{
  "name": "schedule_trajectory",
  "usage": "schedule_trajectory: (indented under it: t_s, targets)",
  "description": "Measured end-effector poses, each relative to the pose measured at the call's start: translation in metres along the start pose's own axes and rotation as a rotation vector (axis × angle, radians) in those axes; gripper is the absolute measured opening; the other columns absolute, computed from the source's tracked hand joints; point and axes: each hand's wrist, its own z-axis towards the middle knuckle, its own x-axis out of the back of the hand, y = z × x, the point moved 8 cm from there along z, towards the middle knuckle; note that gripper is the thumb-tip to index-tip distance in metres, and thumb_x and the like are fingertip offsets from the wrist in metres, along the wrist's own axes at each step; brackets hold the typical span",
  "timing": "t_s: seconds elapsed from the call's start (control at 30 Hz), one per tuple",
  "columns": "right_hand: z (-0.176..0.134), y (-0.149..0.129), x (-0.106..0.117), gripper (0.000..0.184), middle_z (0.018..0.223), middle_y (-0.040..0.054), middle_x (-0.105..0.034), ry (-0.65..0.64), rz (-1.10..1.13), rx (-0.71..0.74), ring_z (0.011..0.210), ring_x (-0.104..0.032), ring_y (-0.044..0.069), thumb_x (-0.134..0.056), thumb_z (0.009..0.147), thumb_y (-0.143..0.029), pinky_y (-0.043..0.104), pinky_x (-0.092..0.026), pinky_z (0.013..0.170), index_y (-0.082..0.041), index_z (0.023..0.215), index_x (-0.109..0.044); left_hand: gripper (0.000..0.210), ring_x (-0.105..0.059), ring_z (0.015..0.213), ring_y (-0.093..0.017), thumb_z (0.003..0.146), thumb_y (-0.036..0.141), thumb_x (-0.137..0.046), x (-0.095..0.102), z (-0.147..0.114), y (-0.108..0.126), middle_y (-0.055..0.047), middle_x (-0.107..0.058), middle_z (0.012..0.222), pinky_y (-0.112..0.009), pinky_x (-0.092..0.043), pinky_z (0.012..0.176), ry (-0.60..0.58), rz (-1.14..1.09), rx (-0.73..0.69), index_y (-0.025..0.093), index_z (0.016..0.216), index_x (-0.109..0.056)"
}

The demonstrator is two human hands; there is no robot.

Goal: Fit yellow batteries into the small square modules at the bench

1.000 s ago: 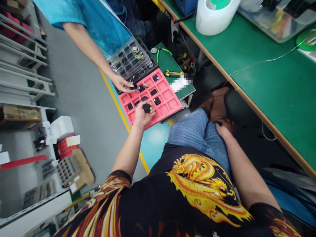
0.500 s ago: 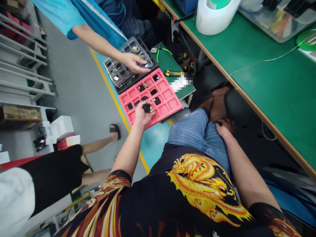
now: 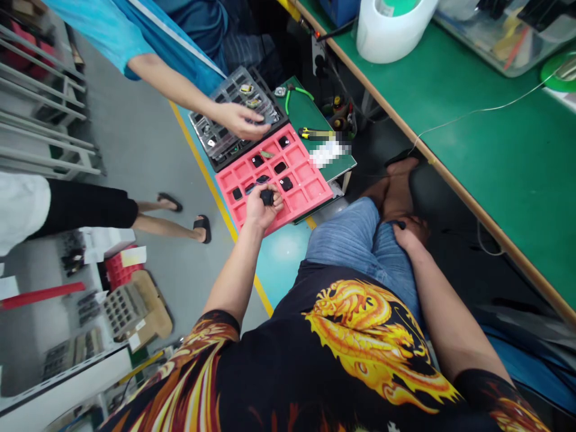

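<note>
My left hand (image 3: 258, 207) is closed around a small black block-like part (image 3: 267, 197), held above the near edge of a pink compartment tray (image 3: 310, 191). Several dark square parts sit in that tray, among them a black part (image 3: 285, 183) just beyond my fingers. On my jeans rests my right hand (image 3: 408, 237), its fingers curled and mostly hidden; a small dark tip (image 3: 399, 225) shows at it, too small to name. A co-worker's hand (image 3: 243, 120) reaches over a clear compartment tray (image 3: 216, 99) behind the pink one.
Both trays lie on a small green stand (image 3: 310, 108) with green-handled pliers (image 3: 288, 102) and a yellow-black cutter (image 3: 317, 134). A green workbench (image 3: 472, 138) runs along my right, bearing a white roll (image 3: 391, 36). Another person's legs (image 3: 168, 225) are on the left.
The co-worker's hand has shifted slightly left over the clear tray. The walking person at the left has moved up the picture, uncovering shelves below. My own hands have stayed in place.
</note>
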Motion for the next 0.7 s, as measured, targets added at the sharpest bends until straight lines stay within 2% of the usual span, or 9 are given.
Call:
schedule_trajectory:
  t_s: [0.33,0.47,0.57,0.7]
  targets:
    - [0.001,-0.005,0.002,0.037,0.145,0.0162,-0.069,0.000,-0.029,0.002,0.138,-0.052,0.037,-0.064,0.098,-0.041,0.051,-0.041,0.116,-0.022,0.124,-0.083,0.026,-0.042,0.055,-0.014,0.096,0.034,-0.052,0.001,0.002,0.002,-0.001,-0.044,0.067,-0.024,-0.033,0.049,0.003,0.017,-0.008,0.017,0.080,-0.064]
    - [-0.014,-0.016,0.016,0.038,0.145,0.0156,-0.070,-0.032,-0.047,-0.037,0.137,-0.051,0.034,-0.062,0.099,-0.037,0.046,-0.040,0.117,-0.020,0.127,-0.082,0.022,-0.045,0.058,-0.014,0.092,0.035,-0.061,-0.011,-0.009,-0.005,-0.001,-0.047,0.070,-0.024,-0.037,0.051,-0.045,0.000,0.027,0.017,0.080,-0.063]
    - [-0.029,-0.031,0.027,0.039,0.145,0.0140,-0.070,-0.076,-0.022,-0.025,0.136,-0.049,0.033,-0.061,0.102,-0.036,0.043,-0.038,0.118,-0.019,0.130,-0.081,0.024,-0.048,0.061,-0.014,0.089,0.038,-0.067,-0.031,-0.016,-0.027,-0.002,-0.050,0.074,-0.026,-0.044,0.054,-0.109,-0.019,0.081,0.015,0.082,-0.064]
    - [-0.033,-0.042,0.034,0.039,0.154,0.0123,-0.065,-0.103,0.015,-0.040,0.143,-0.043,0.033,-0.058,0.106,-0.034,0.048,-0.035,0.122,-0.019,0.135,-0.079,0.032,-0.053,0.065,-0.017,0.092,0.046,-0.068,-0.073,-0.026,-0.092,-0.005,-0.055,0.077,-0.028,-0.048,0.055,-0.200,0.062,0.281,0.015,0.083,-0.067]
